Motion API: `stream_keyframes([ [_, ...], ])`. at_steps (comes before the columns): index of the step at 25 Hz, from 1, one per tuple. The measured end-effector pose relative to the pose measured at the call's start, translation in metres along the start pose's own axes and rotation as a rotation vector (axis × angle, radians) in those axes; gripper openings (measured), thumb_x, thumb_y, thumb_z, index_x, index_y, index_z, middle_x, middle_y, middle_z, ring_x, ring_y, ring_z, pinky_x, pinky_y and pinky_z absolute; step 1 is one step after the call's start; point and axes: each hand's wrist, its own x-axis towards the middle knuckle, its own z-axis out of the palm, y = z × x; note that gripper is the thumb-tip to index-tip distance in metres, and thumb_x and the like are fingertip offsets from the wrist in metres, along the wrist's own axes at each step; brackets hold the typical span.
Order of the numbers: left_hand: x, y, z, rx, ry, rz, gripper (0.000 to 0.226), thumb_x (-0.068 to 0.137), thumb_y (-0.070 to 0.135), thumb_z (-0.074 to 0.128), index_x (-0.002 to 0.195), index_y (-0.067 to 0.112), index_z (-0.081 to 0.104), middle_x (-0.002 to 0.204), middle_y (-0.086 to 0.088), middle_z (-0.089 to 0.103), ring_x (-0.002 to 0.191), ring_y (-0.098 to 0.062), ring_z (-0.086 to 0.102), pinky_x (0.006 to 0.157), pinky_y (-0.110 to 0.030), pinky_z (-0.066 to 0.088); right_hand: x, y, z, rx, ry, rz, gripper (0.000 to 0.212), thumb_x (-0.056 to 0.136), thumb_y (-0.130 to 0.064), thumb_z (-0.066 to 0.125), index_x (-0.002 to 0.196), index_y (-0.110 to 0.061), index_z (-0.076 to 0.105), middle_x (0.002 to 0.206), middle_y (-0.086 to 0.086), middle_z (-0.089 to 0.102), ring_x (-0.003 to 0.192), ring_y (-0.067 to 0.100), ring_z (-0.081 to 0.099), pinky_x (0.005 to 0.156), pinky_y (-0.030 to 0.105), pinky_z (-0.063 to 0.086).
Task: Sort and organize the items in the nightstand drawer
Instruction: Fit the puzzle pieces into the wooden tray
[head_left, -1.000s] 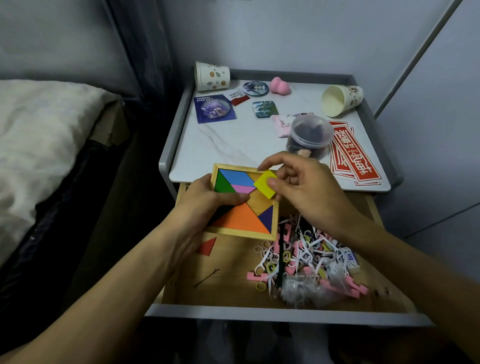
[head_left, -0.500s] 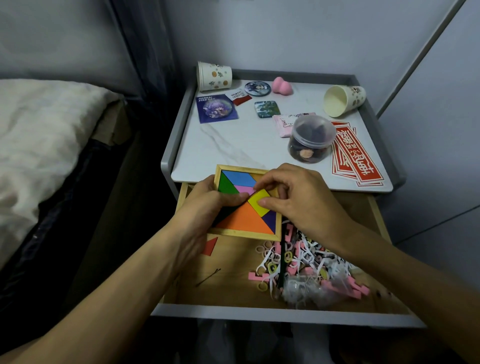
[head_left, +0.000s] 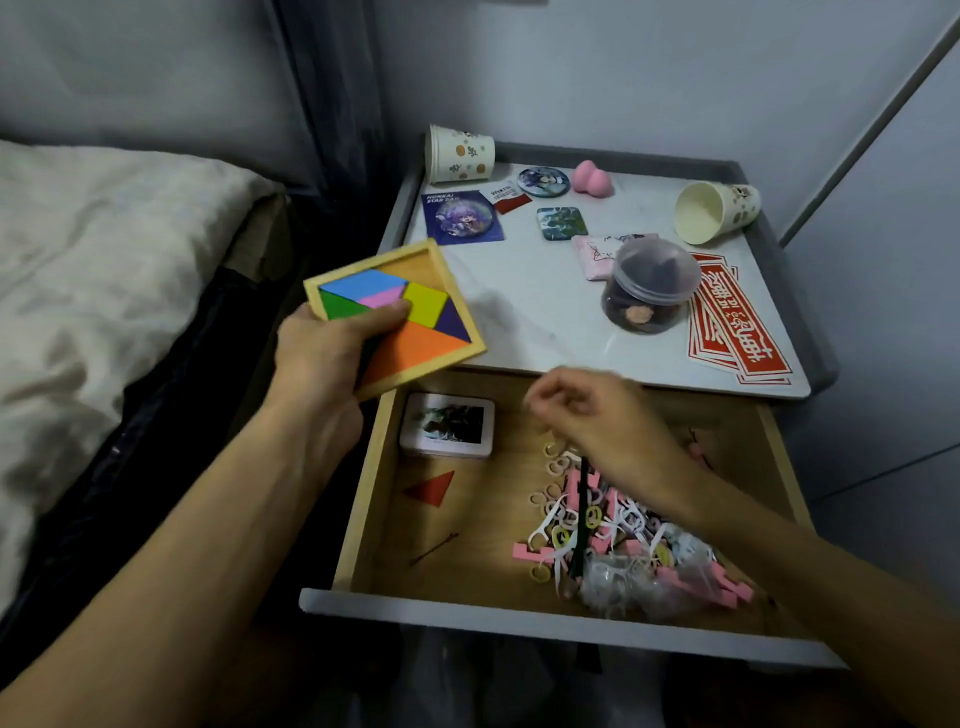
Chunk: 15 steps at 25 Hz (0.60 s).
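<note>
My left hand (head_left: 332, 353) grips a wooden tangram tray (head_left: 441, 358) with coloured pieces, held up over the nightstand's left front corner, thumb on top. My right hand (head_left: 597, 421), blurred, hovers with curled fingers over the open wooden drawer (head_left: 363, 499); I cannot tell whether it holds anything. In the drawer lie a loose red triangle piece (head_left: 434, 487), a white-framed card box (head_left: 448, 424), a hairpin (head_left: 434, 548), and a heap of pink, white and yellow small items (head_left: 613, 545).
On the nightstand top (head_left: 519, 306) are two tipped paper cups (head_left: 457, 154) (head_left: 717, 210), badges (head_left: 464, 217), a pink sponge (head_left: 591, 177), a lidded clear jar (head_left: 649, 291) and red stickers (head_left: 737, 327). The bed (head_left: 104, 270) lies at left, a wall at right.
My left hand lifted the tangram tray up and left off the drawer, uncovering the card box. The yellow square now sits in the tray, and my right hand has come off it.
</note>
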Motion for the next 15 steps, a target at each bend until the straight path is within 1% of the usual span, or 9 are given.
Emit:
stream_keyframes([
  [2,0.004,0.009,-0.007,-0.048,0.047,0.016,0.050,0.072,0.010,0.083,0.118,0.011,0.064,0.097,-0.004,0.075,0.072,-0.012,0.073,0.056,-0.025,0.057,0.003,0.009,0.030,-0.205,-0.201,-0.046,0.014,0.093,-0.020,0.065,0.104,-0.022,0.071,0.092,-0.013,0.065,0.074,-0.002,0.060,0.068,0.012,0.047],
  [3,0.004,0.011,-0.008,-0.063,0.056,0.010,0.048,0.073,0.012,0.083,0.117,0.012,0.064,0.096,-0.003,0.075,0.071,-0.012,0.073,0.055,-0.025,0.057,0.007,0.015,0.049,-0.300,-0.277,-0.105,0.018,0.092,-0.019,0.066,0.108,-0.021,0.071,0.099,-0.010,0.064,0.081,0.001,0.060,0.074,0.015,0.047],
  [5,0.005,0.014,-0.009,-0.086,0.075,-0.019,0.046,0.074,0.016,0.084,0.115,0.012,0.065,0.095,-0.004,0.075,0.071,-0.013,0.073,0.054,-0.026,0.057,0.018,0.026,0.088,-0.488,-0.379,-0.231,0.022,0.092,-0.012,0.063,0.113,-0.015,0.069,0.111,0.002,0.061,0.093,0.013,0.059,0.080,0.028,0.052],
  [7,0.008,0.015,-0.010,-0.103,0.108,-0.049,0.044,0.075,0.020,0.083,0.114,0.011,0.066,0.096,-0.006,0.075,0.074,-0.016,0.072,0.057,-0.030,0.060,0.028,0.029,0.113,-0.590,-0.401,-0.282,0.025,0.094,-0.007,0.054,0.116,-0.010,0.066,0.116,0.010,0.057,0.097,0.026,0.059,0.078,0.038,0.051],
  [9,0.010,0.016,-0.010,-0.110,0.137,-0.061,0.042,0.077,0.021,0.082,0.113,0.011,0.064,0.097,-0.006,0.074,0.077,-0.016,0.071,0.063,-0.029,0.061,0.033,0.031,0.124,-0.664,-0.388,-0.330,0.028,0.097,-0.005,0.046,0.120,-0.006,0.062,0.120,0.014,0.055,0.102,0.032,0.057,0.078,0.041,0.047],
  [11,0.013,0.016,-0.011,-0.117,0.143,-0.051,0.042,0.077,0.020,0.082,0.114,0.010,0.063,0.098,-0.006,0.074,0.078,-0.016,0.070,0.066,-0.029,0.061,0.034,0.030,0.129,-0.792,-0.391,-0.366,0.029,0.098,-0.003,0.043,0.124,-0.002,0.056,0.124,0.015,0.052,0.104,0.033,0.056,0.076,0.039,0.043],
  [13,0.013,0.015,-0.010,-0.125,0.126,-0.047,0.042,0.078,0.019,0.082,0.115,0.009,0.064,0.098,-0.006,0.074,0.076,-0.016,0.071,0.063,-0.029,0.061,0.033,0.029,0.133,-0.841,-0.401,-0.363,0.027,0.099,-0.004,0.042,0.123,-0.001,0.053,0.123,0.016,0.051,0.104,0.034,0.055,0.073,0.038,0.038],
  [15,0.012,0.015,-0.009,-0.131,0.117,-0.056,0.041,0.077,0.018,0.082,0.114,0.010,0.064,0.092,-0.005,0.075,0.068,-0.015,0.071,0.056,-0.028,0.060,0.032,0.027,0.133,-0.837,-0.417,-0.335,0.024,0.100,-0.006,0.040,0.119,0.000,0.054,0.120,0.017,0.052,0.103,0.036,0.055,0.074,0.040,0.038],
])
